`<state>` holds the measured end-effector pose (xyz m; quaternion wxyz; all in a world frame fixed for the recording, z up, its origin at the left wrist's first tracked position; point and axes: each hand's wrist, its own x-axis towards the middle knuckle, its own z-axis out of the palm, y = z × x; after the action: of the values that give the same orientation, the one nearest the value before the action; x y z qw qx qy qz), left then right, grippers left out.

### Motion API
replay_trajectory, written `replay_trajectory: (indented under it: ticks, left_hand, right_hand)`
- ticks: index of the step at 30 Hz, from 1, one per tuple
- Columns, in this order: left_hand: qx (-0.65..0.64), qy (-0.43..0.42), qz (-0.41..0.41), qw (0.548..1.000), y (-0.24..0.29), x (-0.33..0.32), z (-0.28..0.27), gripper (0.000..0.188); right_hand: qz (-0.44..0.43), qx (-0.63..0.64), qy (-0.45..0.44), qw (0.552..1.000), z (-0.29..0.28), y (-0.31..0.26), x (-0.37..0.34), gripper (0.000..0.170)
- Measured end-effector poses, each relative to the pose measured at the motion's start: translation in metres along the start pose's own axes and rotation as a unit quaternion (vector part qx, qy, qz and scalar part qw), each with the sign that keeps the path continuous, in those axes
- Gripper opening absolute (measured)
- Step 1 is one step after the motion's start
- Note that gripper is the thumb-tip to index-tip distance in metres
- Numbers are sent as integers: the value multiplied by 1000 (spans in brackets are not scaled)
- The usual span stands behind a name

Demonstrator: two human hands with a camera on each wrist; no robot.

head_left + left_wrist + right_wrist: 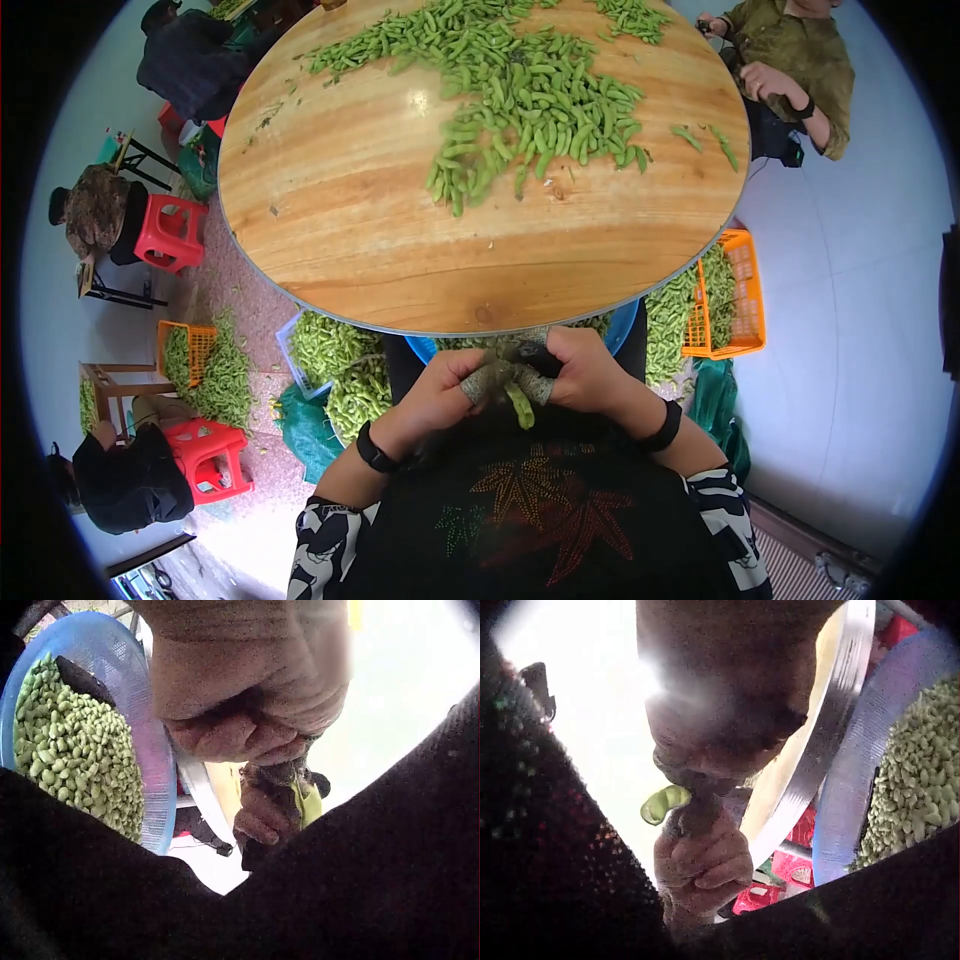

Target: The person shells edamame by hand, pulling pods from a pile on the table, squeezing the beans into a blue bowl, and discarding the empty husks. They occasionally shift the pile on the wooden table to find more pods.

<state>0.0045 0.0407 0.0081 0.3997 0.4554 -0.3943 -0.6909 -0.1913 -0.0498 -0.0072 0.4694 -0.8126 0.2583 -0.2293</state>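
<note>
Close to my chest, just off the table's near edge, both hands meet around a green soybean pod (pixel 520 405). My left hand (pixel 440 392) has its fingers curled and its thumb at one side of the pod. From the other side my right hand (pixel 592 368) pinches it, thumb tip against it. Worn grey coverings wrap the thumbs and some fingertips. The pod (pixel 665 804) sticks out between the hands in the right wrist view. In the left wrist view its yellow-green end (pixel 309 802) shows, the rest hidden by fingers. A blue mesh basket (pixel 124 656) with shelled beans (pixel 82 757) stands below the hands.
A round wooden table (pixel 340 220) bears a heap of pods (pixel 540 100). Orange crates (pixel 745 290) and a pale crate (pixel 290 355) with pods stand around me. Red stools (pixel 172 235) and other people (pixel 795 70) are at the sides.
</note>
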Motion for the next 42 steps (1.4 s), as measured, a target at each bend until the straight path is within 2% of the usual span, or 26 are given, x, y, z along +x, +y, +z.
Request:
replay_trajectory:
  ticks: [2,5,7,8,10,11,13,14,15,16,18,22,23,25,28,29,30,31,32,33,34,35,37,39,41,42]
  left_hand:
    - [-20,-1,-2,1000,0,1,3,19]
    - [17,-12,46,999,-2,4,7,18]
    - [43,66,42,996,-2,7,8,18]
    - [39,68,38,996,-5,8,6,18]
    - [170,88,139,972,-11,12,1,17]
    - [167,88,138,972,-11,11,1,17]
    - [125,56,57,989,-9,7,2,19]
    - [123,57,56,989,-6,6,3,19]
    - [64,37,44,996,-2,4,5,20]
    - [4,16,31,999,-2,3,6,21]
    - [-28,4,16,999,-3,2,3,23]
    - [-145,-31,-21,989,-2,3,4,27]
    - [-145,-30,-20,989,-2,4,4,27]
    - [-236,-49,-55,969,-2,3,3,29]
    - [-231,-48,-81,969,0,6,2,28]
    - [-231,-49,-79,969,-1,7,1,28]
    - [-129,-39,-54,989,-4,8,-2,26]
    - [-27,-29,-28,999,-6,9,-3,24]
    - [-26,-31,-26,999,-6,9,-2,24]
    - [60,-21,45,997,-4,8,-2,20]
    - [144,-10,118,982,-3,7,-1,17]
    - [142,-9,123,982,-2,5,-4,17]
    - [179,136,126,966,-3,-7,-18,12]
    - [117,208,92,967,0,-28,-37,11]
    - [183,318,109,924,-10,-46,-62,12]
    - [218,373,87,898,-12,-55,-72,12]
  right_hand:
    - [7,9,-14,1000,6,-5,3,33]
    - [22,27,-22,999,15,0,0,34]
    - [72,50,43,995,8,-6,1,35]
    - [74,6,40,996,3,-2,1,31]
    - [101,54,44,992,0,-6,-1,28]
    - [124,102,51,986,-2,-7,-1,25]
    - [95,139,37,985,1,-2,-4,22]
    - [149,208,1,967,-2,-4,-5,22]
    - [203,275,-35,939,-4,-8,-5,22]
    - [205,277,-38,938,-4,-10,-5,22]
    - [189,356,-60,913,-5,-13,0,19]
    - [207,363,-110,902,-14,-14,11,20]
    - [234,379,-121,887,-15,-13,12,21]
    - [264,393,-134,871,-16,-12,14,21]
    - [272,401,-156,861,-15,-7,16,25]
    - [193,325,-117,918,-7,3,13,25]
    - [111,245,-76,960,-3,3,15,25]
    - [112,243,-75,961,-4,-1,14,25]
    - [99,30,-76,992,-8,-8,15,23]
    - [82,-184,-73,977,-9,-15,18,22]
    - [81,-162,-40,983,0,-10,13,22]
    - [80,-167,-41,982,-2,-14,11,22]
    - [35,-195,-36,980,-9,-20,8,24]
    - [6,-172,-14,985,-17,-16,13,23]
    - [146,-223,-35,963,-35,-20,33,25]
    - [146,-233,14,961,-39,-15,47,25]
